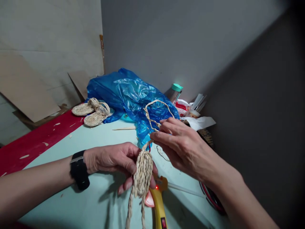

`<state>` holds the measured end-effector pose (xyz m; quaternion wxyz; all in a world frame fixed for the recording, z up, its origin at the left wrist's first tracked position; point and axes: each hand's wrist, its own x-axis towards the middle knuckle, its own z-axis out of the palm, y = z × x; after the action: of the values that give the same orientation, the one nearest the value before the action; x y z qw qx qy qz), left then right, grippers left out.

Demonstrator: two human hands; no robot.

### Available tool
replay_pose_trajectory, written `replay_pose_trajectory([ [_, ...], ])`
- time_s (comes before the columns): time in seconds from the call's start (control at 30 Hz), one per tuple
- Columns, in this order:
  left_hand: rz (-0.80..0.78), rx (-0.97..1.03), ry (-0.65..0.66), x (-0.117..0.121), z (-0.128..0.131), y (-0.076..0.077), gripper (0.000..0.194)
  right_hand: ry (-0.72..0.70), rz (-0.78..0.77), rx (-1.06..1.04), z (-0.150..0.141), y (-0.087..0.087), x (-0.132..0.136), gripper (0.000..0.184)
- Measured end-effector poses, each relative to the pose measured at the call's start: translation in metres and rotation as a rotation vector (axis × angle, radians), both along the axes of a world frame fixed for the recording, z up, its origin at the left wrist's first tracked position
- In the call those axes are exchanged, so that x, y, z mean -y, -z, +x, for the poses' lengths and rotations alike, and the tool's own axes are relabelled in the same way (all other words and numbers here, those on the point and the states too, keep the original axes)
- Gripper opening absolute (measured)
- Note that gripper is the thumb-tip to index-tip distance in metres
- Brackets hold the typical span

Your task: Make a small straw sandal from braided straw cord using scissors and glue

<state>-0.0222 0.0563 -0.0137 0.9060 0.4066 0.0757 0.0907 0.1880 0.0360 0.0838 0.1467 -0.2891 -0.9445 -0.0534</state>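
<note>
My left hand, with a black band on its wrist, grips a small oval sole of coiled straw braid by its edges, thumb in front and fingers behind. Two loose strands hang from the sole's lower end. From its top a straw cord runs up to my right hand, which pinches it between thumb and fingers. Beyond those fingers the cord makes a loop in the air. Just behind the sole lies a yellow glue gun with a red light on and a glue stick in its back.
A pair of small straw slippers lies at the back left. A crumpled blue plastic bag fills the back of the pale green table. Right of it stand a bottle with a turquoise lid and white paper. Red cloth covers the left edge.
</note>
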Motion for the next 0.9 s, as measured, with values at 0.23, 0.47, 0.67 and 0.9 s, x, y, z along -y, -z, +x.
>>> replay_pose_trajectory([
  [0.23, 0.008, -0.008, -0.112, 0.001, 0.005, -0.002, 0.025, 0.123, 0.067, -0.228, 0.006, 0.038, 0.024, 0.019],
  [0.47, 0.087, -0.047, -0.265, -0.001, 0.004, -0.009, 0.024, 0.188, 0.094, -0.406, -0.002, 0.066, 0.031, 0.029],
  [0.67, 0.120, -0.073, -0.315, -0.002, 0.005, -0.011, 0.024, 0.241, 0.078, -0.413, -0.003, 0.074, 0.034, 0.029],
  [0.9, 0.111, -0.056, -0.419, -0.006, 0.006, -0.009, 0.023, 0.297, 0.031, -0.412, -0.005, 0.082, 0.034, 0.039],
])
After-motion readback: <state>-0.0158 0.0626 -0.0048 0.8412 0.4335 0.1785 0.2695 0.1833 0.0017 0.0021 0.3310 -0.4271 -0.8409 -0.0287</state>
